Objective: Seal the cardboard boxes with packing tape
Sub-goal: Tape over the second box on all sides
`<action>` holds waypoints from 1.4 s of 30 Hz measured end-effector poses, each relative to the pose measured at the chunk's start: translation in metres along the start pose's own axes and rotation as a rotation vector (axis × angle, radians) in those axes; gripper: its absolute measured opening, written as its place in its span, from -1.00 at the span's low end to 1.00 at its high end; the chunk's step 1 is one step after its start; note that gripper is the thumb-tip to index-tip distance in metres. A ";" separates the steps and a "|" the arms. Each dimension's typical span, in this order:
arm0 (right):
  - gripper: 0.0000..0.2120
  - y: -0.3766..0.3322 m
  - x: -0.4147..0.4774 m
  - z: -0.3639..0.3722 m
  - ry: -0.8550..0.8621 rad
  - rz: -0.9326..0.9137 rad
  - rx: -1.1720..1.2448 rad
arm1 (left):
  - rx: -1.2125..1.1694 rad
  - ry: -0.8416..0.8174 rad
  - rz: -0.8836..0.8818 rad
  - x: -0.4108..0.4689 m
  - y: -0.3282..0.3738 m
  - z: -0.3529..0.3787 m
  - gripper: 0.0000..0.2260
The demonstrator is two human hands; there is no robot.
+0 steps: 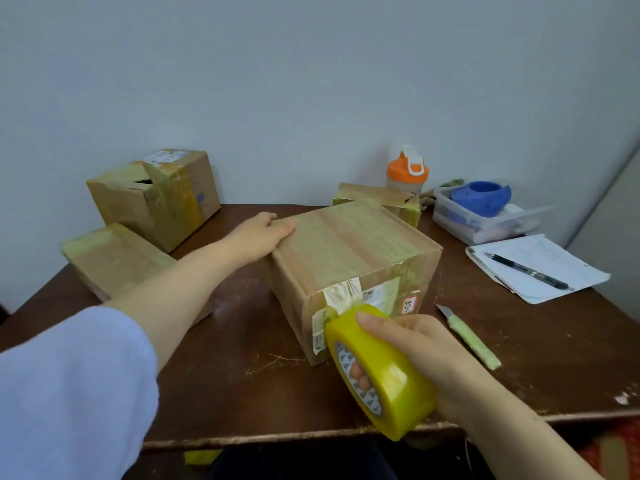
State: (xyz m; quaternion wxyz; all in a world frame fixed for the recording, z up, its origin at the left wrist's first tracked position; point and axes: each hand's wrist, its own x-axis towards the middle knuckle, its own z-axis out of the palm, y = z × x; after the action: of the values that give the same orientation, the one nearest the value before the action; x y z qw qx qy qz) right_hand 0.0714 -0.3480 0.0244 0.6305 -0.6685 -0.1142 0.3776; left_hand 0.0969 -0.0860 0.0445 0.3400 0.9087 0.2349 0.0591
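Note:
A cardboard box stands in the middle of the brown table, its top covered with yellowish tape. My left hand rests flat against the box's far left top edge. My right hand grips a big yellow tape roll in front of the box's near face, fingers through the core and thumb over the rim. A strip of tape runs from the roll up onto that labelled face.
Two taped boxes sit at the left, one upright and one low. Another box is behind the middle one. A utility knife, notepad with pen, plastic tub and orange-lidded bottle are at the right.

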 end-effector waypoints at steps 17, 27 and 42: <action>-0.78 -0.145 0.021 0.024 -0.150 -0.391 0.099 | -0.841 0.024 -0.124 0.001 -0.010 0.015 -0.49; -0.67 -0.135 0.070 0.041 0.025 -0.393 0.005 | -0.702 0.237 0.028 -0.001 0.007 0.031 -0.62; -0.61 -0.111 -0.033 0.017 -0.038 -0.249 -0.079 | -0.480 0.268 0.075 0.005 0.009 0.023 -0.70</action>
State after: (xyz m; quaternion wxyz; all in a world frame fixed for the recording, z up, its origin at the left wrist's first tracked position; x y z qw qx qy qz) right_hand 0.0737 -0.3360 0.1403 0.6434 -0.6661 -0.2229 0.3043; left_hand 0.1110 -0.1036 0.0325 0.5093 0.7942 0.2234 0.2451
